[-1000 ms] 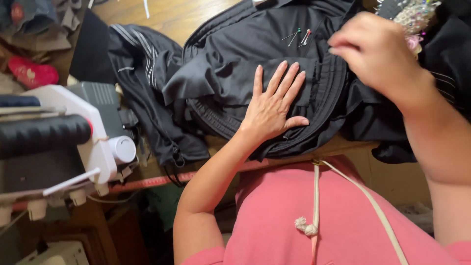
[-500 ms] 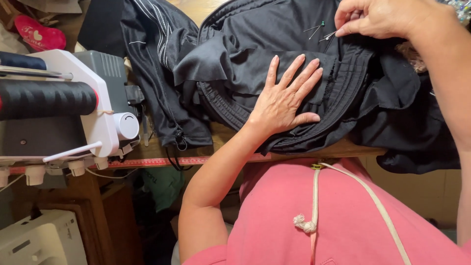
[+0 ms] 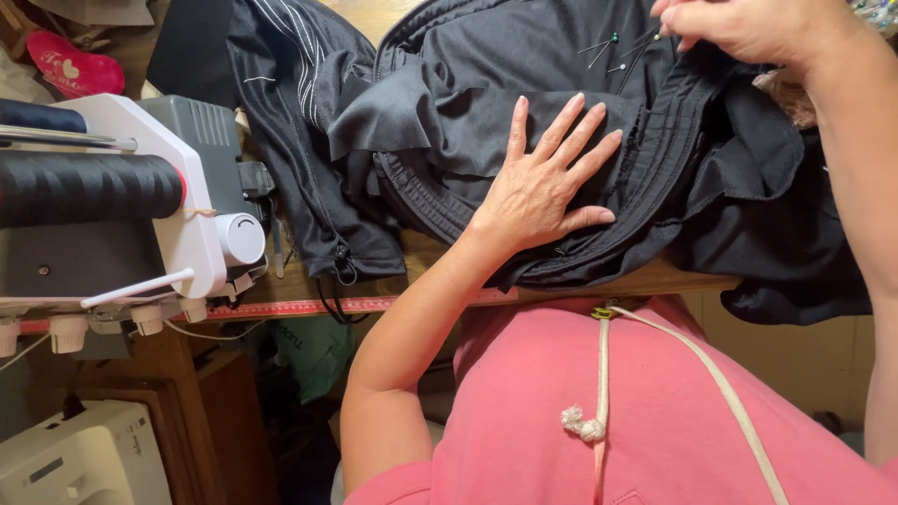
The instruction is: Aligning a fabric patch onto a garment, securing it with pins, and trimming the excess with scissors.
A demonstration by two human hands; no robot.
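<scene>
Head view, one moment at a sewing table. Left hand [image 3: 543,182]: palm down, fingers spread wide and flat, pressing on the black garment [image 3: 468,93]; it grips nothing. Right hand [image 3: 748,28]: at the top edge of the view, fingers drawn together in a pinch at the garment's upper folds, close to the pins [image 3: 608,45]; whether the fingertips hold a pin or only cloth cannot be told. Black garment: spread in rumpled folds across the wooden table [image 3: 655,279], part of it hanging over the near edge at right. Pins: several, with coloured heads, stuck in the cloth just above the left hand's fingertips. Sewing machine [image 3: 187,201]: white and grey, at the table's left end, well apart from both hands. Measuring tape [image 3: 309,307]: red, running along the table's front edge.
</scene>
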